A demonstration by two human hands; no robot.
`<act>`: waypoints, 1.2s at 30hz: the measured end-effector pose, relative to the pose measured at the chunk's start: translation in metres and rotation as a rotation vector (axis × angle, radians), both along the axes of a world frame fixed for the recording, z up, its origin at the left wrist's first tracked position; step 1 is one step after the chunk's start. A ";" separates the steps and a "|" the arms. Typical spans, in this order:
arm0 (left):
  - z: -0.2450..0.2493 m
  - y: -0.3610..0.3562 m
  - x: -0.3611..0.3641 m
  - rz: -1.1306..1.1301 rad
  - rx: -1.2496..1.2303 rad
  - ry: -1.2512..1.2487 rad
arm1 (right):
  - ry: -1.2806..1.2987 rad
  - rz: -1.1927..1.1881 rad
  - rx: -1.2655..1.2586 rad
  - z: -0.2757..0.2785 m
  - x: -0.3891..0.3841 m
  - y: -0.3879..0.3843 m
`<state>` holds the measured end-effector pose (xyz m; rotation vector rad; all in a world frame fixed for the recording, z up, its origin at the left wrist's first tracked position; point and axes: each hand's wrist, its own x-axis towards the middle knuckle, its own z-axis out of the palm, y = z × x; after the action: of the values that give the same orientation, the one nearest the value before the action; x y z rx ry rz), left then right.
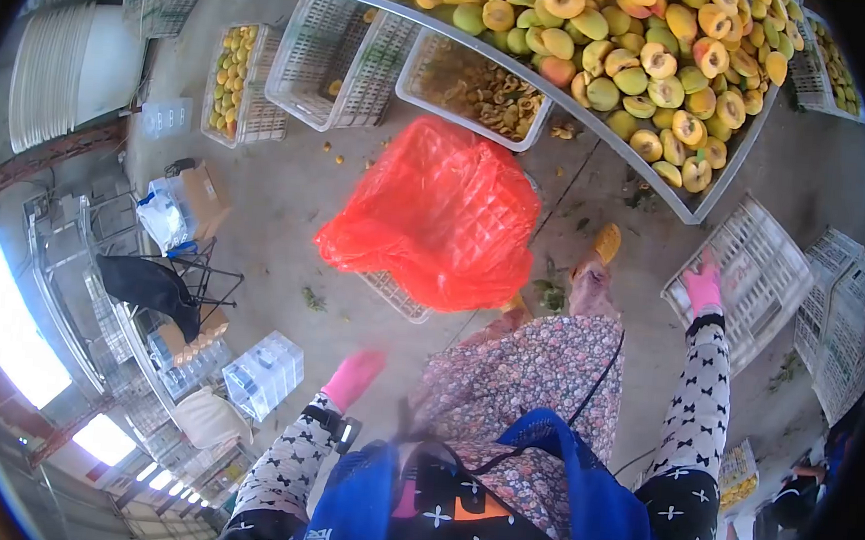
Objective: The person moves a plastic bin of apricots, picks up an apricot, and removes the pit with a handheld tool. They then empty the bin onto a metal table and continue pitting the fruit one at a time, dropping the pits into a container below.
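Observation:
My right hand [702, 286], in a pink glove, grips the near rim of a white slatted plastic crate [753, 277] that stands tilted at my right side. My left hand [353, 378], also pink-gloved, hangs over the floor at my left, away from any object. Motion smears its fingers. In front of me a red plastic bag [436, 215] is spread over a crate [396, 296], whose slatted edge shows beneath it.
Halved yellow-green stone fruit [657, 75] fills a metal-edged table [603, 131] ahead. Below its edge stand a tub of fruit scraps [490, 98], a tall crate [332, 62] and a fruit crate [233, 80]. More crates [835, 318] stand far right. A folding chair [166, 286] is at left.

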<state>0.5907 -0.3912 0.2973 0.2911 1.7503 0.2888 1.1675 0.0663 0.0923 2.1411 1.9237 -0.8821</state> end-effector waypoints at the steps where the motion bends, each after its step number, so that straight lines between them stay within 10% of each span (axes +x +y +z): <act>1: 0.007 -0.002 -0.009 0.025 -0.033 0.005 | 0.059 0.019 -0.021 -0.012 -0.010 -0.001; 6: 0.011 0.032 -0.035 0.120 -0.058 0.016 | 0.188 -0.069 -0.375 -0.013 -0.077 -0.018; 16: 0.091 0.333 -0.082 -0.216 0.097 0.283 | 0.159 0.205 -0.452 0.099 -0.098 -0.021; 24: 0.155 0.375 -0.143 0.015 0.247 0.497 | 0.318 0.185 -0.843 0.189 -0.188 0.002; 28: 0.171 0.416 -0.138 -0.551 0.031 0.539 | 0.192 0.594 -0.870 0.233 -0.243 0.028; 32: 0.134 0.446 -0.172 -1.001 -0.149 0.374 | 0.245 -0.082 -0.836 0.236 -0.277 -0.001; 36: 0.046 0.477 -0.259 -1.552 -0.114 0.171 | 0.281 0.099 -1.073 0.237 -0.308 -0.001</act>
<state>0.3318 0.0853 0.3437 1.4670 1.2361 -0.9652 0.8600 0.0653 0.3288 1.2985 1.1283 -1.7243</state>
